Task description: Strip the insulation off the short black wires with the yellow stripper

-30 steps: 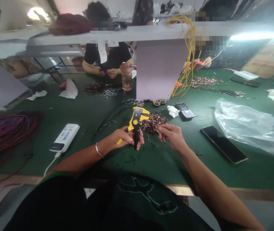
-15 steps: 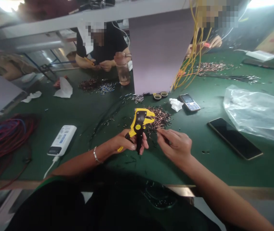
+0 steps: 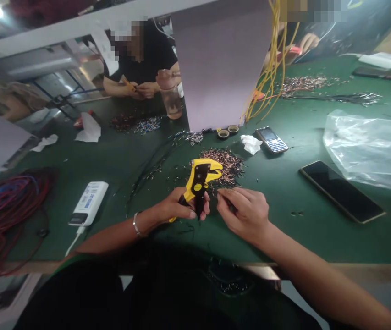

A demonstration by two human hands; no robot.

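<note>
My left hand (image 3: 184, 205) is wrapped round the handles of a yellow and black wire stripper (image 3: 199, 179), its jaws pointing right. To the right of the tool, my right hand (image 3: 244, 211) is closed, thumb and forefinger pinched together. Whatever sits in that pinch is too small to make out. Just beyond both hands lies a pile of short copper-coloured and black wire pieces (image 3: 229, 166) on the green table (image 3: 278, 247). A few dark scraps are scattered below the tool.
A white power bank (image 3: 89, 201) and coiled red wires (image 3: 13, 224) lie at left. On the right are a smartphone (image 3: 341, 191), a keypad phone (image 3: 272, 140) and a plastic bag (image 3: 370, 151). Yellow wires (image 3: 271, 68) hang by a partition (image 3: 221, 68). Two people work opposite.
My right hand has moved slightly left, closer to the wire stripper. The left hand still grips the tool in nearly the same spot. The view has shifted a little.
</note>
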